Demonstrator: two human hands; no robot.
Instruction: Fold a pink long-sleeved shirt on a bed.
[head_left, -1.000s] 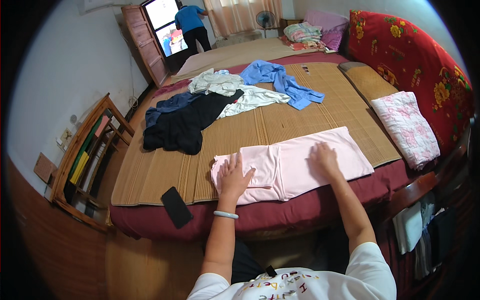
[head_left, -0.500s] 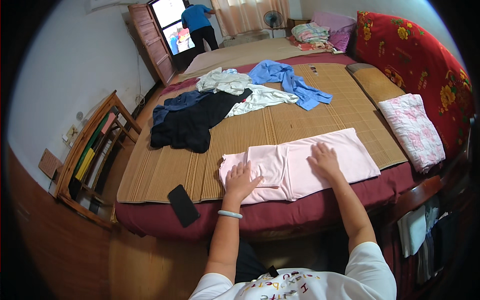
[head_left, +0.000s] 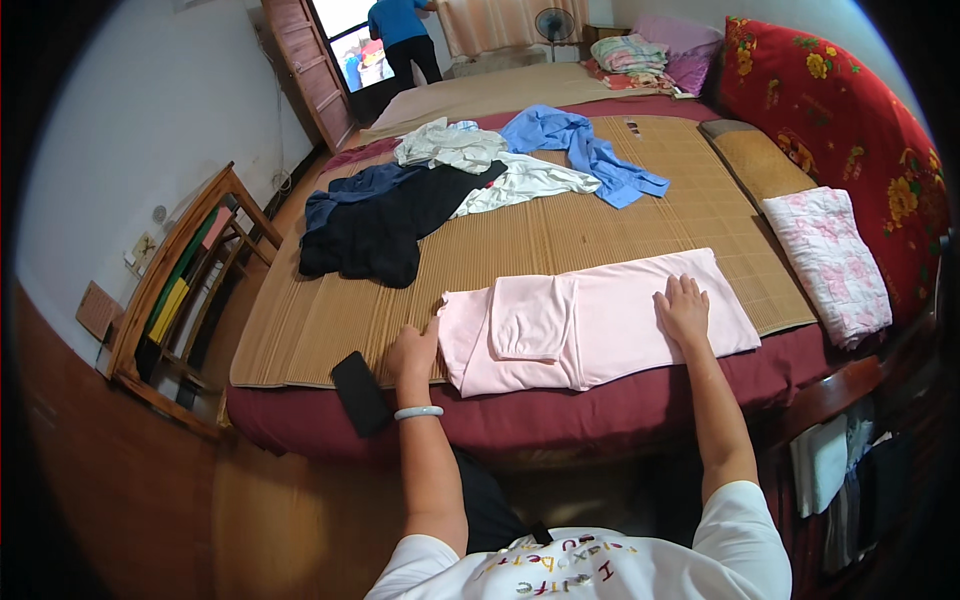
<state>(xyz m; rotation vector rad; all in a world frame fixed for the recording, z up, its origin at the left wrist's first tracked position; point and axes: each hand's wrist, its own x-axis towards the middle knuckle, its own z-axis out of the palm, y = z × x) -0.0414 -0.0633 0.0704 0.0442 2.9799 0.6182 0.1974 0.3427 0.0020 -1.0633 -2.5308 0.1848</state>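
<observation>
A pale pink garment point(head_left: 620, 325) lies folded into a long strip along the bed's near edge, with a smaller flap point(head_left: 533, 318) turned over on its left part. My right hand point(head_left: 685, 312) rests flat on the right half of the cloth, fingers stretched out. Beside the garment's left end is my left hand point(head_left: 412, 352), a pale bangle on its wrist. Its fingers are bent at the cloth's edge, and whether they pinch the fabric is not visible. A black phone point(head_left: 360, 395) lies just left of that wrist.
Beyond the garment, a pile of loose clothes includes black clothing point(head_left: 400, 225), white clothing point(head_left: 525, 190) and a blue shirt point(head_left: 590, 150). A folded pink-and-white quilt point(head_left: 828, 255) lies at the right. A bamboo mat point(head_left: 510, 250) covers the bed. Another person point(head_left: 405, 40) stands by the far doorway.
My left hand has left the flap and moved left to the garment's end, its fingers now bent. My right hand has slid a little to the right across the cloth.
</observation>
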